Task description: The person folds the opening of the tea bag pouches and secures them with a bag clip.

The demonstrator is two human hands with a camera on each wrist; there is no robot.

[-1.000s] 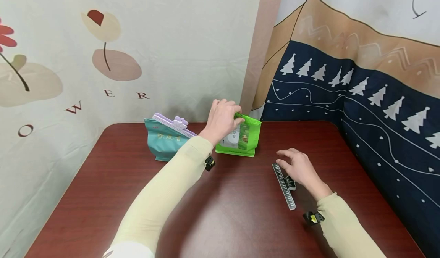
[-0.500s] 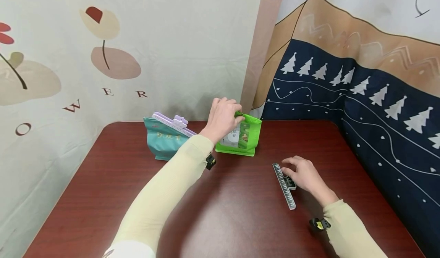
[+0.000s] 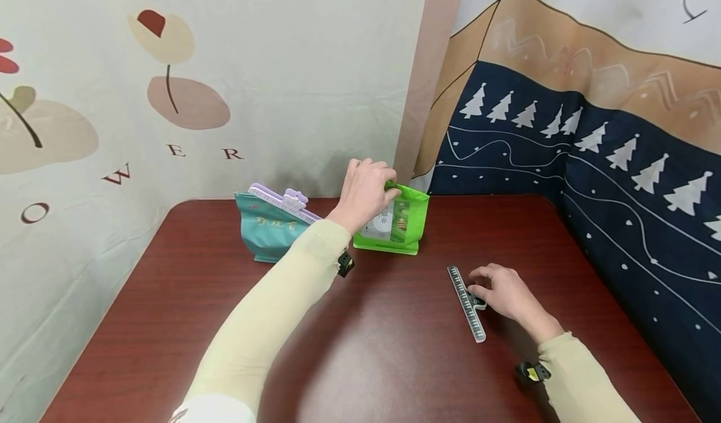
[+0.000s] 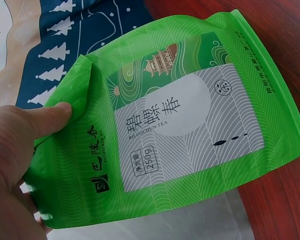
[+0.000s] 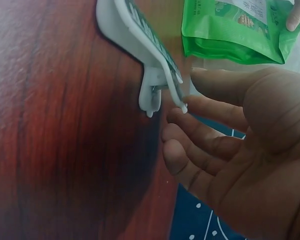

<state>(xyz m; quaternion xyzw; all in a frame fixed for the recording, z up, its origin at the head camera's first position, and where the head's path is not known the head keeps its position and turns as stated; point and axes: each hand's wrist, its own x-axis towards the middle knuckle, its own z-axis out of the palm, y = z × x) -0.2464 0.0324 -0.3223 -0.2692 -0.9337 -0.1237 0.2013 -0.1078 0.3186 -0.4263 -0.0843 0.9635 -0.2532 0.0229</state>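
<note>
My left hand [image 3: 366,191] pinches the folded top of a green tea bag [image 4: 160,115], thumb on the front, the other fingers mostly hidden behind it. The bag stands upright on the table, its printed label showing in the left wrist view. A bag clip [image 3: 466,304] with a piano-key pattern lies on the table to the right. Beside its handle hovers my right hand [image 3: 507,291], fingers loosely bent and thumb apart from them. In the right wrist view the clip's white handle tabs [image 5: 165,90] are right at the fingertips, with nothing gripped.
A teal bag [image 3: 270,229] stands left of the green one, a lilac clip [image 3: 287,202] across its top. Behind the reddish-brown table [image 3: 394,348] hang a pale printed cloth [image 3: 304,85] and a navy tree-patterned cloth [image 3: 507,154].
My right hand has moved right and nearer to me, from above the clip's far end to beside its handle. The left hand keeps its hold on the green tea bag.
</note>
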